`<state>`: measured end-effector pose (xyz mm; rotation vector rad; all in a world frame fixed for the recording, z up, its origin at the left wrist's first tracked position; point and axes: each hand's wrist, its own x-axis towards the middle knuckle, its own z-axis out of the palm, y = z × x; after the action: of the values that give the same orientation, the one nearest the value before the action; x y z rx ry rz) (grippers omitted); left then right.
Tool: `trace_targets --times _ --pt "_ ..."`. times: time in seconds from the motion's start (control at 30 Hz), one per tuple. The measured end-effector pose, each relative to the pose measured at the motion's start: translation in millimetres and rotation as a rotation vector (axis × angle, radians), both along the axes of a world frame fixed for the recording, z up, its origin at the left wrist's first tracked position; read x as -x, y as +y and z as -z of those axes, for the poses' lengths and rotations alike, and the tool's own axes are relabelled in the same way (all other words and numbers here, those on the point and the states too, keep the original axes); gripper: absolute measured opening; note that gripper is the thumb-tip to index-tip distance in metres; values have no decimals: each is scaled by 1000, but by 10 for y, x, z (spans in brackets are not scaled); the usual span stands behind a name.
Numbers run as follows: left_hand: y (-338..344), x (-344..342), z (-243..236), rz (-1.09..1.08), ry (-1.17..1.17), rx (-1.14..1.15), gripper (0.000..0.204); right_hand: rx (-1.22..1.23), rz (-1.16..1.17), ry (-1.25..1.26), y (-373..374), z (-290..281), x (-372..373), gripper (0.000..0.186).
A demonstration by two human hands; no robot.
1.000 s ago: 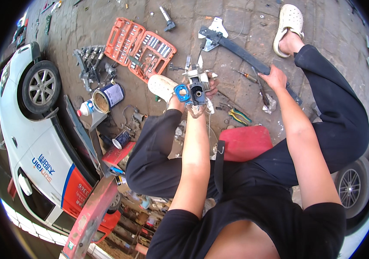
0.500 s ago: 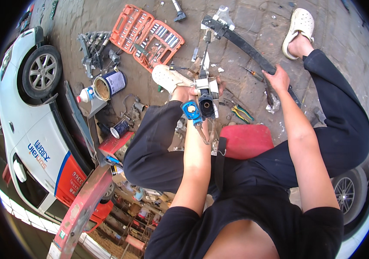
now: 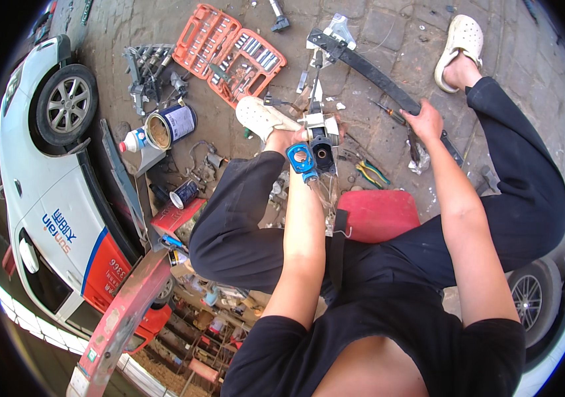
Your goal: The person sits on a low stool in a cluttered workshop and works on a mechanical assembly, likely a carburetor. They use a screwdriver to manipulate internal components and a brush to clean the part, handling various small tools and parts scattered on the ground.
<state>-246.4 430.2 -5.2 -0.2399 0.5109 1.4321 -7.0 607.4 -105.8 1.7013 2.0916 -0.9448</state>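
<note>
My left hand is closed around a silver-and-black mechanical part with a round socket; the part hides most of the fingers. A blue plastic piece with a round opening hangs beside it over my wrist, trailing wires. From the part's far side a thin dark rod or cable runs toward the end of a long, dark flat metal bar. On the right, my right hand is wrapped round that bar, which slants away to the far left. A screwdriver lies beside it on the paving.
An orange socket set case lies unfolded at the far left, near a paint can. Yellow-green pliers and a red seat-like block lie between my legs. A white car stands left; another wheel is at right.
The mechanical part in my left hand has shifted slightly right, and the blue piece has turned so its opening shows differently. My right hand keeps its hold on the bar.
</note>
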Motion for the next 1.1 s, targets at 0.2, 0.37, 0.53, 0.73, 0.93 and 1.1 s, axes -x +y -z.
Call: trace_targets --times 0.2,0.37,0.53,0.73,0.93,1.1 --pt "-442 144 623 5 -72 -79 63 56 41 26 -59 -182 281 50" --pt "107 -157 413 -263 276 218 56 -1 177 21 -180 -45 299 46" --pt "384 -209 572 -273 216 324 47 -35 305 98 -545 -199 468 45" --pt "571 -323 647 -464 402 404 43 -73 409 206 -926 -587 607 43" --pt "668 -321 212 -497 483 352 42 -33 307 222 -806 -994 701 46" --pt "568 99 -226 -553 430 273 48 0 159 259 -650 -1631 988 53"
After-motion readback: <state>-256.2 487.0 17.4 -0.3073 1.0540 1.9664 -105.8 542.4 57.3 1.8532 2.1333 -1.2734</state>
